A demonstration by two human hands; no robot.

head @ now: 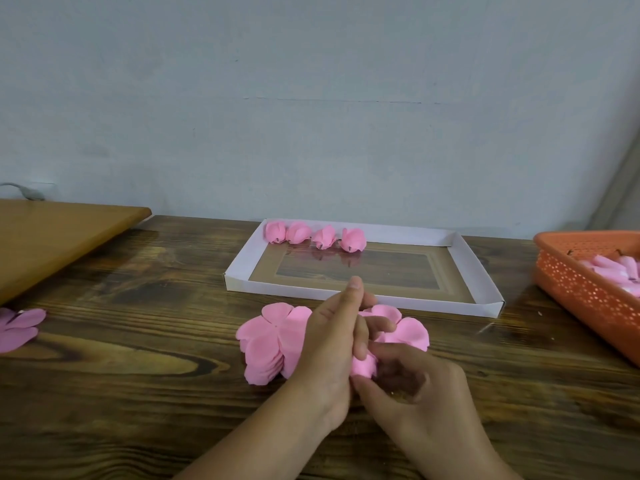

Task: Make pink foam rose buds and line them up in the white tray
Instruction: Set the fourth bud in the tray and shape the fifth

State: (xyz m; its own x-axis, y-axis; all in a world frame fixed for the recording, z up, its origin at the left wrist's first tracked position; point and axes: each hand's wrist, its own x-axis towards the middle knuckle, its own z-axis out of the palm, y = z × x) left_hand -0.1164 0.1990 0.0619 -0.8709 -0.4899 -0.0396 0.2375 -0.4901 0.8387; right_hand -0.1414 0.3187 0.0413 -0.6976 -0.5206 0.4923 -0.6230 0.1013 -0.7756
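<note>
A white tray (481, 271) lies on the wooden table, with several pink foam rose buds (315, 236) lined along its far-left wall. In front of the tray a stack of pink foam petal sheets (270, 344) lies flat. My left hand (332, 344) and my right hand (415, 393) meet over the stack and together hold a folded pink foam petal (363, 367) between their fingers. My left index finger points up toward the tray. More pink petals (405, 329) show behind my fingers.
An orange perforated basket (581, 292) with pink foam pieces stands at the right edge. A loose pink petal sheet (19, 329) lies at the far left. A lighter wooden board (52, 237) sits at the back left. A pale wall runs behind the table.
</note>
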